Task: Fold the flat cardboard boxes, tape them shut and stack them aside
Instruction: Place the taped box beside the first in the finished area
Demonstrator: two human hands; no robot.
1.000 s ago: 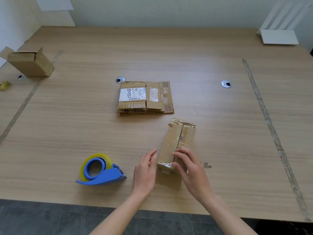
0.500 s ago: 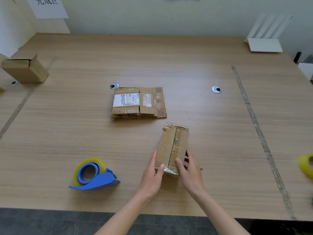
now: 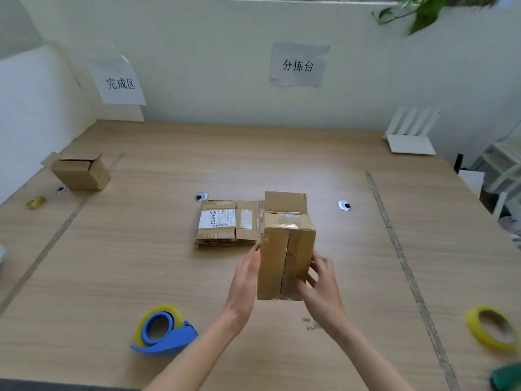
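Observation:
A small brown cardboard box (image 3: 284, 255) is lifted off the wooden table (image 3: 141, 272), its taped seam facing me and one flap standing open at its far end. My left hand (image 3: 245, 280) holds its left side with fairly straight fingers. My right hand (image 3: 321, 280) grips its right side with fingers curled around the edge. Behind it lies a pile of flat cardboard boxes (image 3: 225, 222) with a white label. A blue tape dispenser (image 3: 163, 331) with yellow tape sits near the front edge, left of my arms.
A folded box with open flaps (image 3: 80, 173) stands at the far left under a paper sign (image 3: 119, 83). A loose yellow tape roll (image 3: 490, 327) lies at the right. A white rack (image 3: 408, 136) sits at the back right. A yellow scrap (image 3: 36, 202) lies far left.
Both hands have lifted the box off the table and tipped it up, so an open flap now shows at its far end. The view has tilted up toward the wall.

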